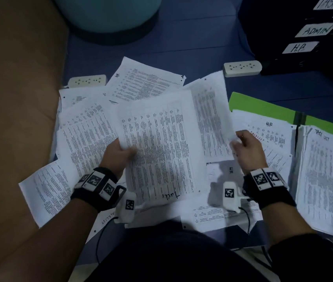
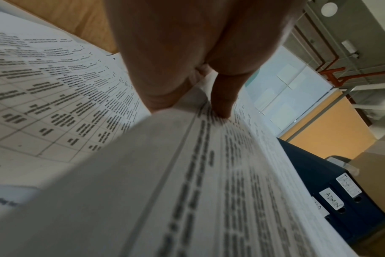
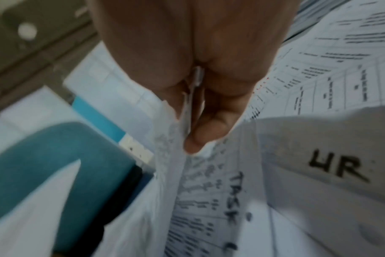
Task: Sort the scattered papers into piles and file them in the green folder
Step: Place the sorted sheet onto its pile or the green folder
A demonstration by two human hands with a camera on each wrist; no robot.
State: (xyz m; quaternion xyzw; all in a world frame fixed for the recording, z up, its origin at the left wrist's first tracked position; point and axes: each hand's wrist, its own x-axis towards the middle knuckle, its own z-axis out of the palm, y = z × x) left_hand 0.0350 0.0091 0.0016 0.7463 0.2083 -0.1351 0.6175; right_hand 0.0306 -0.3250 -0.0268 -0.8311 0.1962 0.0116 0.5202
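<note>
Printed white papers [image 1: 92, 127] lie scattered across the blue floor. My left hand [image 1: 121, 153] pinches the left edge of a lifted table sheet marked "Tasks" [image 1: 159, 145], thumb on top; the left wrist view shows that sheet [image 2: 187, 173] under the thumb. My right hand [image 1: 243, 145] pinches the lower right edge of another sheet [image 1: 210, 119], seen edge-on in the right wrist view as a sheet marked "TASK" [image 3: 209, 191]. The open green folder [image 1: 263, 106] lies at the right, holding an "HR" pile [image 1: 269, 135] and a "TASK LIST" pile [image 1: 328, 176].
Two white power strips [image 1: 87, 80] [image 1: 242, 68] lie behind the papers. Dark binders labelled "ADMIN" [image 1: 314, 30] and "H.R" stand at the back right. A teal round seat [image 1: 108, 11] is at the back. Brown wood flooring [image 1: 15, 98] borders the left.
</note>
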